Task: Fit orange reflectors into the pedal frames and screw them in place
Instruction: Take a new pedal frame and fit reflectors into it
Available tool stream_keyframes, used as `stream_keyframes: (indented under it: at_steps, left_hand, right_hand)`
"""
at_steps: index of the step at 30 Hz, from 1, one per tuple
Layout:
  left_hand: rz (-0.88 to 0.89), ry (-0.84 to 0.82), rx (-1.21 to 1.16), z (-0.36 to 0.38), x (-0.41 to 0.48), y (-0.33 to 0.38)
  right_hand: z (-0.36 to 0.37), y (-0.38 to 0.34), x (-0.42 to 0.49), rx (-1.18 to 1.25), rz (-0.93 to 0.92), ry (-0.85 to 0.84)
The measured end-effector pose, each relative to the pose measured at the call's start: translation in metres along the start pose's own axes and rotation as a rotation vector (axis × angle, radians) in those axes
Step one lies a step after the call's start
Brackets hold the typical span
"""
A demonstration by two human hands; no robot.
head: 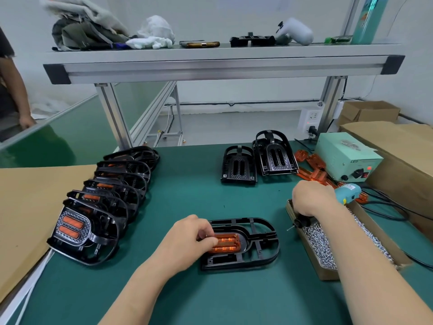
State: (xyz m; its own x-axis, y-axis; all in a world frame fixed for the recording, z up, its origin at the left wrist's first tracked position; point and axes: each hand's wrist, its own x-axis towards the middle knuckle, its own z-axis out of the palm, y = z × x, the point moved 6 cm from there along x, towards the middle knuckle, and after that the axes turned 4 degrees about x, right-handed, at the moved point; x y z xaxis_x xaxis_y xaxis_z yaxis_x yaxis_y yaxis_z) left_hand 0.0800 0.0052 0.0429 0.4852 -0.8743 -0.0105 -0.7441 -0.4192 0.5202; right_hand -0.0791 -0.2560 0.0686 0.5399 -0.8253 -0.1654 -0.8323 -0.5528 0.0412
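A black pedal frame (260, 242) lies flat on the green mat in front of me, with an orange reflector (226, 242) seated in its middle. My left hand (194, 238) rests on the frame's left end, its curled fingertips pressing on the reflector's left edge. My right hand (311, 199) grips a teal electric screwdriver (346, 192), tip angled down-left over the near corner of a cardboard screw box (328, 273) filled with small silver screws. Loose orange reflectors (312, 168) lie behind that hand.
A row of several finished pedals (98, 207) leans along the left. Two bare pedal frames (255, 163) stand at the back. A pale green power unit (346, 158), cables and cardboard boxes (398, 146) crowd the right. A person (11, 90) stands far left beside an aluminium shelf frame (222, 66).
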Motion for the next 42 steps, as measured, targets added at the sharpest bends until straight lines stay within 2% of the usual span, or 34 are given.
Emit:
stream_keyframes:
  at_steps: [5,7,9,12,15,18,21,27,31,33,36,38,40,42]
  left_hand:
    - [-0.022,0.181,-0.111,-0.014,-0.002,0.010]
    - [-0.038,0.263,-0.214,-0.018,-0.003,0.017]
    - [-0.060,0.311,-0.364,-0.019,-0.003,0.027]
    - [-0.108,0.255,-0.700,-0.007,0.000,0.045]
    - [-0.229,0.130,-1.093,0.009,0.006,0.058]
    - [-0.336,-0.020,-1.425,0.016,0.008,0.062]
    - [-0.408,-0.087,-1.579,0.017,0.007,0.058]
    - [-0.469,-0.158,-1.648,0.022,0.006,0.058]
    - [-0.441,-0.129,-1.591,0.025,0.007,0.058]
    - [-0.428,-0.107,-1.541,0.025,0.007,0.055]
    - [-0.400,-0.082,-1.497,0.022,0.008,0.052]
    - [-0.390,-0.076,-1.484,0.022,0.007,0.051]
    - [-0.390,-0.070,-1.475,0.023,0.007,0.050]
    - [-0.385,-0.068,-1.464,0.024,0.008,0.050]
  right_hand:
    - [-0.018,0.003,-0.011,0.076,0.036,0.074]
    - [-0.031,-0.001,-0.021,0.252,-0.022,0.148]
    - [-0.038,-0.013,-0.036,0.533,-0.146,0.187]
    - [-0.040,-0.043,-0.063,0.905,-0.334,0.185]
    - [-0.032,-0.071,-0.080,1.130,-0.474,0.131]
    - [-0.028,-0.082,-0.086,1.194,-0.531,0.144]
    - [-0.028,-0.082,-0.088,1.234,-0.542,0.163]
    - [-0.027,-0.080,-0.093,1.192,-0.549,0.249]
    - [-0.021,-0.072,-0.093,1.165,-0.546,0.140]
    - [-0.018,-0.048,-0.086,1.211,-0.428,0.233]
    - [-0.011,0.017,-0.072,1.124,-0.006,0.579]
    - [0.003,0.047,-0.063,1.064,0.221,0.575]
    - [0.017,0.060,-0.055,1.107,0.322,0.497]
    - [0.022,0.065,-0.051,1.149,0.378,0.499]
